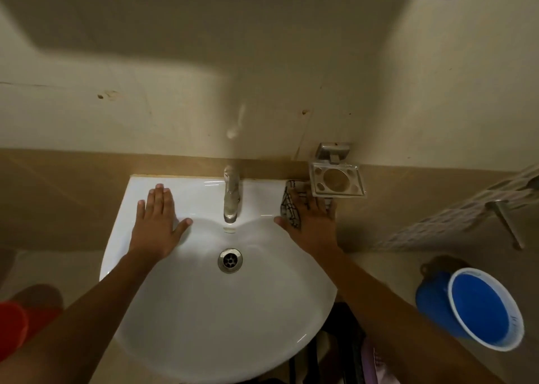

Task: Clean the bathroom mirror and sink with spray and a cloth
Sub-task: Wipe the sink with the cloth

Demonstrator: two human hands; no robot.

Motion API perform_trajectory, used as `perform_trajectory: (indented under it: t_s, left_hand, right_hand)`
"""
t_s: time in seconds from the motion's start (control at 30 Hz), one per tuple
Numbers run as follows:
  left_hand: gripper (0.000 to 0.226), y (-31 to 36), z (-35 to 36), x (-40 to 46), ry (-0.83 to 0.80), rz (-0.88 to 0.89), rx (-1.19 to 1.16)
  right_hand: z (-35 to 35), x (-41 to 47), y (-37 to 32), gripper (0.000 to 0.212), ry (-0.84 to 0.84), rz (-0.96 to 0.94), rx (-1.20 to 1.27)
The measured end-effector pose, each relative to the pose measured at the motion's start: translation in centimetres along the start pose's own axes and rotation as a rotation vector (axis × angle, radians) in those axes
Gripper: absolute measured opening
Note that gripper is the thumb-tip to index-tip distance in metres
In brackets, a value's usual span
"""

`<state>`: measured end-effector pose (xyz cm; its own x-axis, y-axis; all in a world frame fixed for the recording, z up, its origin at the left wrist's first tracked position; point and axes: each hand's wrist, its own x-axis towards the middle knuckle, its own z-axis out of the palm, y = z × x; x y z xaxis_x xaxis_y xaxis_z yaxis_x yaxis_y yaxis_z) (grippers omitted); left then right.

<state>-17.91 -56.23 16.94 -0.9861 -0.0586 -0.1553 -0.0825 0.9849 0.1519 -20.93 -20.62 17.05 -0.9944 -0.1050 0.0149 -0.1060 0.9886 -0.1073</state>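
glossy white sink (204, 325), metal tap (232, 197), patterned cloth (291, 208)

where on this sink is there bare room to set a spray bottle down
Bare ledge lies between the left hand and the tap, and a narrower strip between tap and cloth. The right corner is crowded: the right hand presses the cloth under the metal holder.

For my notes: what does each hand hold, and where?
Left hand lies flat on the sink, holding nothing. Right hand presses the cloth flat on the rim.

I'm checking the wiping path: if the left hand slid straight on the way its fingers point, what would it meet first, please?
Probably the tan tiled wall behind the sink's back ledge; the left hand points clear of the tap.
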Motion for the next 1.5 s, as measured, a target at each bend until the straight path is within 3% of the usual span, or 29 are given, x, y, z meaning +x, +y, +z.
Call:
perform_trajectory:
  t_s: [0.17, 0.37, 0.63, 0.77, 1.0, 1.3, 1.5]
  left_hand:
    - [0.089, -0.3, -0.1, 0.1, -0.003, 0.009, -0.009]
    - [0.087, -0.2, -0.2, 0.1, -0.004, 0.001, -0.02]
    - [0.087, -0.2, -0.5, 0.3, -0.036, -0.011, -0.023]
    - [0.087, -0.1, -0.6, 0.2, -0.04, -0.017, -0.022]
    - [0.087, 0.1, -0.3, 0.2, -0.003, -0.009, -0.014]
    - [0.085, 0.3, -1.0, 0.1, -0.047, -0.025, -0.028]
    - [0.084, 0.3, -1.2, -0.2, -0.034, -0.014, -0.028]
  right_hand:
    - [1.0, -0.4, -0.2, 0.064, 0.244, 0.107, 0.039]
    - [1.6, 0.0, -1.5, 0.068, 0.22, 0.134, 0.06]
    - [2.4, 1.8, -7.0, 0.059, 0.114, -0.22, 0.189]
    - [2.4, 2.1, -8.8, 0.06, 0.082, -0.263, 0.219]
    - [1.3, 2.4, -2.9, 0.069, -0.021, -0.563, 0.089]
    - [0.0, 0.0, 1.5, 0.067, -0.016, -0.073, 0.066]
    - [1.2, -3.6, -2.5, 0.067, 0.123, -0.045, 0.155]
